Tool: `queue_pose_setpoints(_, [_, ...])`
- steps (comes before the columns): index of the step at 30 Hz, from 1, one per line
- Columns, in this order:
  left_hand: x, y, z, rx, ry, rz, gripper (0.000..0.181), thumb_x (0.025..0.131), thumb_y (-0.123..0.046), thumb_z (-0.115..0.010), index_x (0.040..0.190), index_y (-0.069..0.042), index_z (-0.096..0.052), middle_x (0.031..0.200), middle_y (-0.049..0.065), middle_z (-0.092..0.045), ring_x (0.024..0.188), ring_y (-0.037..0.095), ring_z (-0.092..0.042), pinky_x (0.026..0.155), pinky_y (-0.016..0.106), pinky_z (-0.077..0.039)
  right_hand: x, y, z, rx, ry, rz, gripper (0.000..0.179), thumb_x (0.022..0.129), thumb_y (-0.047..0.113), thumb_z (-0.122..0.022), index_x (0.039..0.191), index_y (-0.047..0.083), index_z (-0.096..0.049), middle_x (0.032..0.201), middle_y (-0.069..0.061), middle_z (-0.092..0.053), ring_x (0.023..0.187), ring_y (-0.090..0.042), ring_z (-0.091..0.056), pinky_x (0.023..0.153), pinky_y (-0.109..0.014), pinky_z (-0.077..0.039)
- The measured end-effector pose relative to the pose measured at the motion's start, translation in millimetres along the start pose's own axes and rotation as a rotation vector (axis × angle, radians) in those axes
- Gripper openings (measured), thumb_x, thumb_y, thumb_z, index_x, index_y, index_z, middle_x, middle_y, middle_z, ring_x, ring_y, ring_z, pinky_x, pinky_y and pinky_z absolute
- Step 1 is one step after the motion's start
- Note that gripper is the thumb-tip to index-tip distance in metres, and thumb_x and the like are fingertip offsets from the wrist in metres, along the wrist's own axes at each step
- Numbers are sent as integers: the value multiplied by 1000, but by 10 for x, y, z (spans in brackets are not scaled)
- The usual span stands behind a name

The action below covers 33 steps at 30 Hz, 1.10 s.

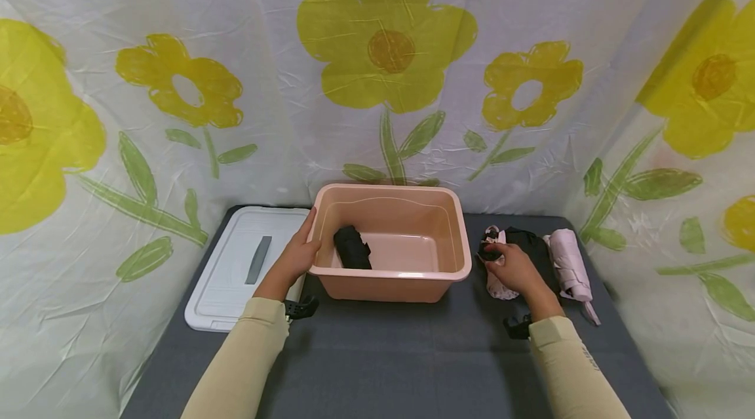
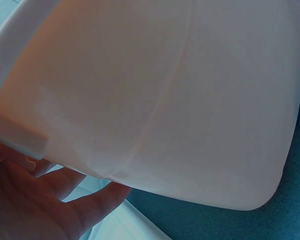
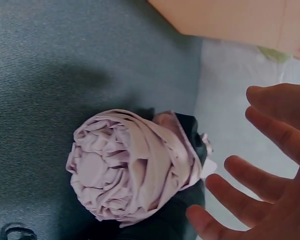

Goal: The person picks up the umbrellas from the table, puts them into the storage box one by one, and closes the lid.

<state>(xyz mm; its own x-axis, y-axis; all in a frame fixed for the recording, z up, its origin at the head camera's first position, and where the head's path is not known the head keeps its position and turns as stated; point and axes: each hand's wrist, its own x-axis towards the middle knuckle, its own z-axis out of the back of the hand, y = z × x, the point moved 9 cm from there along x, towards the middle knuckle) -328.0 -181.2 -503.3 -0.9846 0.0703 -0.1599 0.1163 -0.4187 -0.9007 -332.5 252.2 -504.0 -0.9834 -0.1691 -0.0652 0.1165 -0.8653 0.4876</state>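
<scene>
My left hand [image 1: 295, 256] grips the left rim of a peach plastic basin [image 1: 383, 287]; its fingers [image 2: 97, 202] lie against the outer wall in the left wrist view. Inside the basin, at the left, rests a black folded umbrella [image 1: 352, 248]. To the right of the basin, my right hand [image 1: 514, 269] hovers over a pale pink and black rolled bundle [image 3: 125, 167], likely a folded umbrella. Its fingers [image 3: 257, 177] are spread and loosely bent, with nothing between them in the right wrist view. Beside the bundle lie a black folded item [image 1: 531, 250] and a pink folded umbrella [image 1: 570, 265].
A white lid [image 1: 224, 275] with a grey handle lies flat left of the basin, partly behind my left arm. A dark grey cloth covers the table [image 1: 383, 360]. A flower-printed curtain [image 1: 277, 78] hangs close behind and on both sides.
</scene>
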Motion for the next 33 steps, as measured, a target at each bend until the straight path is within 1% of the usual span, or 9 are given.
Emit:
queue_pose_setpoints(5, [1, 2, 6, -41, 9, 8, 73, 97, -9, -35, 156, -31, 1, 164, 13, -4, 147, 37, -16, 115, 56, -23, 5, -54, -53, -11, 6, -15, 42, 89, 20, -59, 126, -1, -58, 130, -34, -50, 122, -50, -46, 99, -62, -38])
queue_pose_setpoints(8, [3, -4, 7, -50, 11, 4, 73, 97, -9, -35, 156, -31, 2, 164, 14, -3, 146, 38, -17, 114, 57, -24, 20, -89, -77, -13, 14, -33, 42, 89, 20, -59, 125, -1, -58, 130, -34, -50, 122, -50, -45, 100, -62, -38])
queue_pose_setpoints(11, [2, -8, 3, -30, 6, 4, 74, 96, -8, -35, 156, -33, 2, 163, 14, -5, 145, 39, -21, 113, 57, -27, 38, -112, -93, -23, 24, -54, 42, 89, 21, -59, 126, 0, -58, 131, -33, -50, 125, -49, -43, 100, -61, -37])
queue_pose_setpoints(16, [-24, -33, -1, -22, -6, -7, 74, 96, -9, -36, 156, -35, 0, 164, 13, -7, 146, 38, -21, 113, 56, -27, 50, -99, -106, -51, 36, -70, 42, 89, 21, -59, 126, 1, -58, 129, -34, -52, 124, -51, -42, 96, -63, -39])
queue_pose_setpoints(18, [-93, -136, 3, -38, 4, 5, 73, 97, -8, -36, 156, -31, -1, 163, 14, -7, 146, 38, -20, 114, 56, -25, 52, -90, -115, -59, 40, -78, 42, 89, 21, -59, 126, 1, -58, 128, -34, -53, 123, -51, -43, 94, -64, -39])
queue_pose_setpoints(23, [-270, -402, 3, -51, 27, 23, 71, 97, -4, -35, 157, -19, -2, 162, 19, -6, 146, 41, -19, 114, 56, -25, 65, -67, -144, -67, 79, -114, 45, 89, 22, -59, 129, 1, -56, 131, -35, -50, 124, -53, -43, 95, -65, -38])
queue_pose_setpoints(26, [-291, -424, 1, -43, 26, 11, 71, 97, -4, -35, 157, -18, -1, 162, 19, -6, 146, 41, -19, 114, 56, -25, 79, -62, -157, -69, 89, -117, 46, 89, 22, -59, 129, 1, -56, 131, -35, -49, 123, -53, -43, 96, -65, -38])
queue_pose_setpoints(29, [-295, -429, 3, -40, 25, 9, 71, 96, -4, -35, 157, -18, -1, 162, 19, -6, 146, 41, -19, 114, 56, -25, 95, -67, -169, -73, 84, -105, 46, 88, 21, -60, 128, 0, -57, 134, -37, -44, 125, -53, -41, 97, -65, -37])
queue_pose_setpoints(33, [-262, -391, 7, -44, 26, 17, 71, 97, -4, -35, 157, -18, 0, 162, 19, -5, 146, 41, -19, 113, 56, -26, 119, -69, -193, -90, 67, -85, 47, 86, 22, -63, 127, 1, -58, 138, -39, -38, 126, -53, -39, 97, -65, -37])
